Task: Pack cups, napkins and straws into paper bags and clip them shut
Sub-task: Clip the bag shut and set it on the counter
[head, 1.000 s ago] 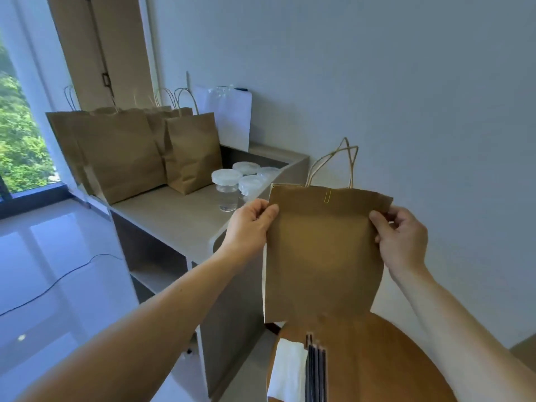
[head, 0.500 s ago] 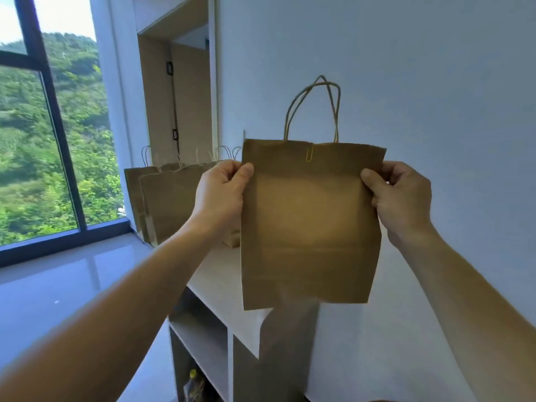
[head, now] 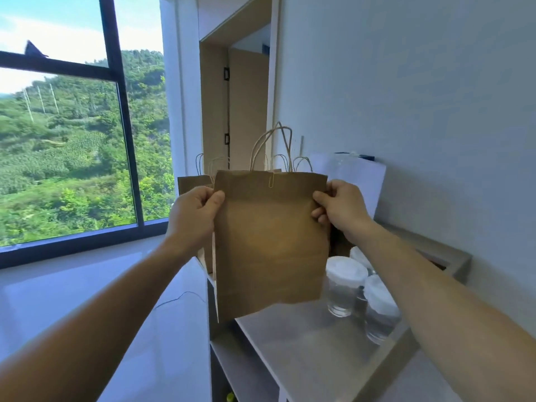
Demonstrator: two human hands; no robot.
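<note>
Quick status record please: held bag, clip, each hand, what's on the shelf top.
bag: brown paper bag, held up in the air above the shelf top
clip: paper clip on the bag's top edge
left hand: grips the bag's left edge
right hand: grips the bag's right edge
shelf top: lidded clear cups, more bags behind

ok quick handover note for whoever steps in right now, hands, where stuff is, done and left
Left hand and right hand each pinch a top side edge of the flat brown paper bag, held in the air over the grey shelf top.
Done: a gold paper clip shuts its top.
Left: set it down by the other brown handled bags. Clear lidded cups stand unpacked on the shelf.
</note>
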